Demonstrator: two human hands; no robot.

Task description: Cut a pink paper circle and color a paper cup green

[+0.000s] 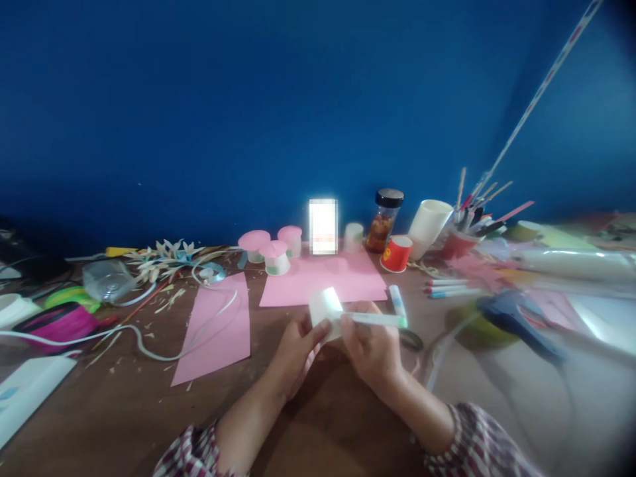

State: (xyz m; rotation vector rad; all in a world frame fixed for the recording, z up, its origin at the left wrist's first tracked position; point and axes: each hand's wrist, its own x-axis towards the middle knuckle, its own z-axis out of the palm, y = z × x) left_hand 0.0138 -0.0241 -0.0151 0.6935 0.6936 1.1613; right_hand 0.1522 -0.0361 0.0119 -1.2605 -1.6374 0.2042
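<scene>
My left hand point(299, 348) is closed on a small white paper cup point(325, 308), gripping its lower left side with thumb and fingers. A white marker with a light green end point(378, 319) is pinched in my right hand point(372, 348). Its left tip meets the cup's right side, though I cannot tell whether it touches. Just beyond the right hand lies a short white tube point(397, 301), maybe another marker. Behind the cup is a sheet of pink paper point(298, 285). Several small white cups with pink round tops point(275, 257) stand at its back left.
A second pink sheet point(218, 331) lies left under a white cable point(149, 354). Right of centre stand a red paper cup point(396, 254), a black-lidded jar point(384, 222) and a white cup point(430, 228). A blue glue gun point(521, 321) and several markers point(452, 288) lie right.
</scene>
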